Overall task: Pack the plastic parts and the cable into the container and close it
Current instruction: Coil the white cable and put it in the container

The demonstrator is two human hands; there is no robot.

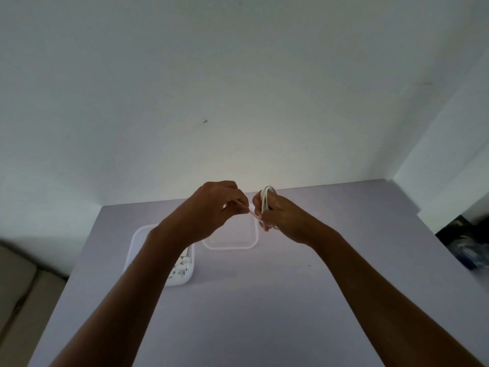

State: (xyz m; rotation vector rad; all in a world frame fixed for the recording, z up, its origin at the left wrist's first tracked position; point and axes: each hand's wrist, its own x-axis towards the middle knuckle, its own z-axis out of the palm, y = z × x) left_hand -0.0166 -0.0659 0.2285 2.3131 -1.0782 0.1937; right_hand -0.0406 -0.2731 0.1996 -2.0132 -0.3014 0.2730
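Observation:
Both hands are raised above the pale purple table (pixel 264 300). My right hand (pixel 280 218) grips a coiled white cable (pixel 266 201), with loops sticking up above its fingers. My left hand (pixel 211 207) pinches the cable's loose end, which stretches between the two hands. A clear plastic container (pixel 137 242) stands open on the table at the left, partly hidden by my left forearm. Several white plastic parts (pixel 182 266) lie inside it. The clear lid (pixel 232 243) lies flat on the table under my hands.
A white wall rises right behind the table's far edge. A beige cushion (pixel 16 287) sits low at the left. Dark clutter (pixel 465 242) lies past the table's right edge.

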